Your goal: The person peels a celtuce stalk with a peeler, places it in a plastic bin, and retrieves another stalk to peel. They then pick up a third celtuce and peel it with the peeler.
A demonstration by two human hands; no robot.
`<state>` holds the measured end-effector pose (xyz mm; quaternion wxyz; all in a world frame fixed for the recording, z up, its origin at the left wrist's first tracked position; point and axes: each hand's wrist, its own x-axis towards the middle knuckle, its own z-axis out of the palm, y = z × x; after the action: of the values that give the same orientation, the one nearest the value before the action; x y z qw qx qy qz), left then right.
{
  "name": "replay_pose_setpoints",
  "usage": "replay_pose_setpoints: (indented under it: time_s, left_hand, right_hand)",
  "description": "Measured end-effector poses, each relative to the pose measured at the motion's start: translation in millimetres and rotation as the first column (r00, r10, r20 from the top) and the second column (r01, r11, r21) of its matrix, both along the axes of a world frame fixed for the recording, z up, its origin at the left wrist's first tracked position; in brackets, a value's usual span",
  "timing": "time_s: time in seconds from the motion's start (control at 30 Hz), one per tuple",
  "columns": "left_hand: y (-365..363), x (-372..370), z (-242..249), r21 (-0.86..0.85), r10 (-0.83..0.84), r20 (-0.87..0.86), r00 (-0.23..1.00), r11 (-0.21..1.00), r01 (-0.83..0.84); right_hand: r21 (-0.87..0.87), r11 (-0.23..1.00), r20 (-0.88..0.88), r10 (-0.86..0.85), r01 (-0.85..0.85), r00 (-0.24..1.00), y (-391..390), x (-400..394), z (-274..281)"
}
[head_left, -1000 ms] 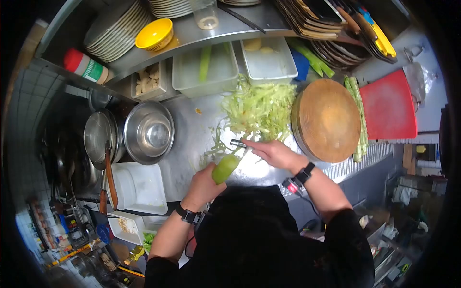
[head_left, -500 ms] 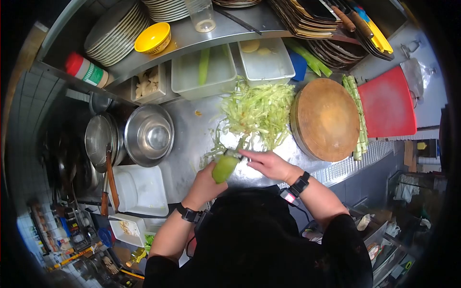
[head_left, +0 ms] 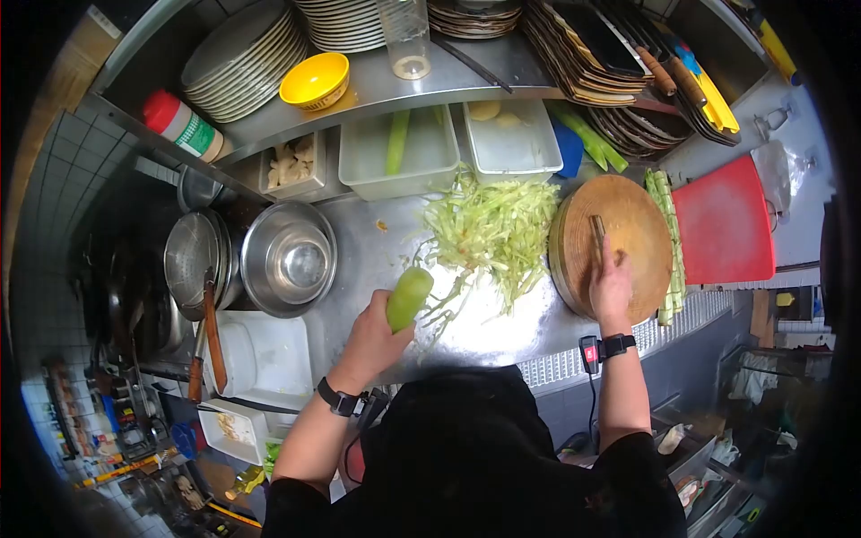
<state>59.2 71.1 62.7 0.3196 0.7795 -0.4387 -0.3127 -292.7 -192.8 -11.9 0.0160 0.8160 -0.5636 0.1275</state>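
My left hand point(head_left: 375, 334) is wrapped round a peeled, pale green vegetable piece point(head_left: 410, 299) above the steel counter point(head_left: 368, 242). On the right, my right hand point(head_left: 612, 280) is over the round wooden chopping block point(head_left: 635, 215), its fingers closed on the end of a small metal peeler point(head_left: 598, 231). A loose heap of light green peelings point(head_left: 493, 229) lies on the counter between my hands and against the block's left side.
Steel bowls point(head_left: 289, 258) and a strainer point(head_left: 191, 255) stand at the left, above a white tray point(head_left: 269, 359). Behind are plastic bins point(head_left: 399, 157) under a plate shelf point(head_left: 377, 90). Green stalks point(head_left: 665, 242) and a red board point(head_left: 725, 220) lie right of the block.
My right hand has moved right with the peeler, from the vegetable to the chopping block. My left hand still holds the vegetable, now tilted more upright. The camera view has shifted slightly.
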Motion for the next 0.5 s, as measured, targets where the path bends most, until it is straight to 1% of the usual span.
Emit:
replay_pose_setpoints:
  time_s: [0.03,0.1,0.13,0.17,0.2,0.23,0.27,0.3,0.33,0.37,0.43,0.47,0.5]
  left_hand:
    - [-3,0,2,-0.004,0.001,-0.002,1.000,1.000,-0.001]
    - [-13,0,12,-0.034,-0.049,0.018,0.999,0.998,0.050]
    - [-19,-1,17,-0.035,-0.050,0.017,0.999,0.998,0.051]
    - [-28,-2,23,-0.047,-0.082,0.028,0.996,0.995,0.084]
    - [-37,-3,25,-0.059,-0.115,0.037,0.993,0.991,0.117]
    - [-47,-5,25,-0.063,-0.116,0.034,0.993,0.991,0.118]
    - [-59,-6,24,-0.119,-0.139,0.055,0.989,0.982,0.145]
    - [-70,-6,23,-0.174,-0.156,0.079,0.985,0.970,0.168]
    - [-80,-7,21,-0.177,-0.143,0.079,0.987,0.972,0.155]
    - [-88,-8,18,-0.175,-0.101,0.075,0.992,0.978,0.112]
    - [-90,-3,18,-0.166,-0.044,0.068,0.997,0.985,0.055]
    - [-87,2,22,-0.164,-0.053,0.074,0.996,0.984,0.065]
    - [-84,7,23,-0.163,-0.060,0.079,0.995,0.984,0.072]
  right_hand:
    - [-0.228,0.971,-0.044,0.063,-0.071,0.997,-2,0,0]
    - [-0.133,0.976,0.235,0.202,-0.175,0.951,13,29,11]
    - [0.047,0.955,0.377,0.254,-0.292,0.891,25,48,13]
    - [0.206,0.884,0.517,0.266,-0.420,0.814,40,71,15]
    - [0.510,0.661,0.723,0.017,-0.550,0.691,62,98,8]
    - [0.708,0.203,0.700,-0.078,-0.676,0.710,69,121,-2]
    - [0.651,-0.027,0.742,-0.189,-0.758,0.643,95,148,2]
    - [0.453,-0.182,0.836,-0.255,-0.873,0.486,117,171,14]
    - [0.330,-0.231,0.878,-0.281,-0.915,0.387,135,191,16]
    - [0.331,-0.246,0.878,-0.273,-0.911,0.393,140,205,18]
    - [0.574,-0.037,0.765,-0.332,-0.818,0.552,142,226,18]
    - [0.540,-0.003,0.777,-0.382,-0.842,0.500,140,231,20]
    - [0.542,-0.017,0.775,-0.375,-0.840,0.508,132,237,29]
